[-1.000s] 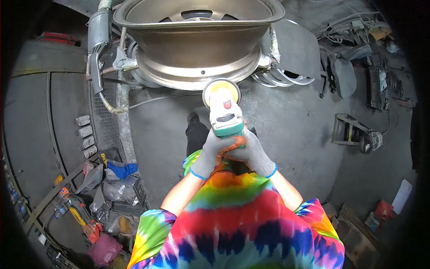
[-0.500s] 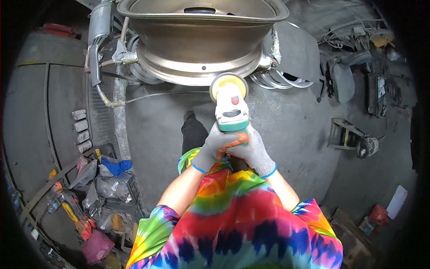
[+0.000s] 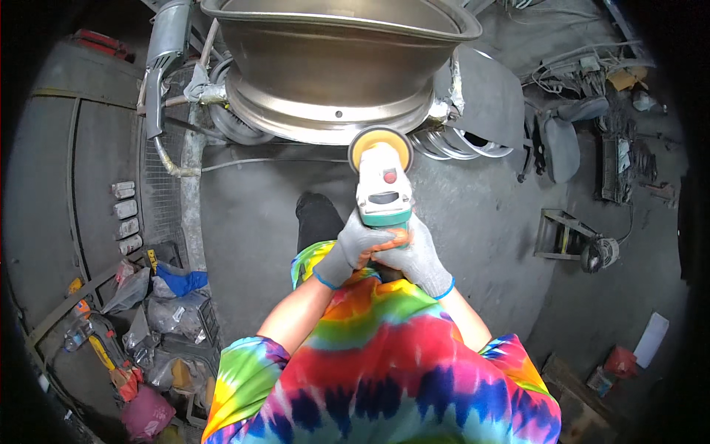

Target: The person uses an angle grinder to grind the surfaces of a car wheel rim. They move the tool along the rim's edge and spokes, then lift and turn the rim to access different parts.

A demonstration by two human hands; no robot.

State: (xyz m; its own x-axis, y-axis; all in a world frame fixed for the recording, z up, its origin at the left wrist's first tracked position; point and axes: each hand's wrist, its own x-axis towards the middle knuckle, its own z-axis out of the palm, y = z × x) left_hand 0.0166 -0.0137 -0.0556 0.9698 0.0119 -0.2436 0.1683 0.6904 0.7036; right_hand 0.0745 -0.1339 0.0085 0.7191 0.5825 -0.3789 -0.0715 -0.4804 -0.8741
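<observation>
My left hand (image 3: pixel 362 243) and my right hand (image 3: pixel 416 255), both in grey gloves with blue cuffs, are wrapped together round the green rear end of an angle grinder (image 3: pixel 384 194). The tool has a white body with a red button and points away from me. Its round sanding disc (image 3: pixel 362 150), yellowish in the middle with a dark rim, sits at the near lower edge of a bronze-grey wheel rim (image 3: pixel 325 74). Whether disc and metal touch, I cannot tell. The wheel rim rests on a metal stand, between two wrapped supports.
A grey power tool (image 3: pixel 167 44) hangs on the stand's left. Silver wheel rims (image 3: pixel 466 142) lie behind, at right. Bags and crates (image 3: pixel 177 314) crowd the left floor, near several pale blocks (image 3: pixel 126 209). A metal frame with a motor (image 3: pixel 595 251) stands on the right.
The grinder and both hands have shifted very slightly down and right in view, while the wheel rim appears a little lower too. My grip looks the same.
</observation>
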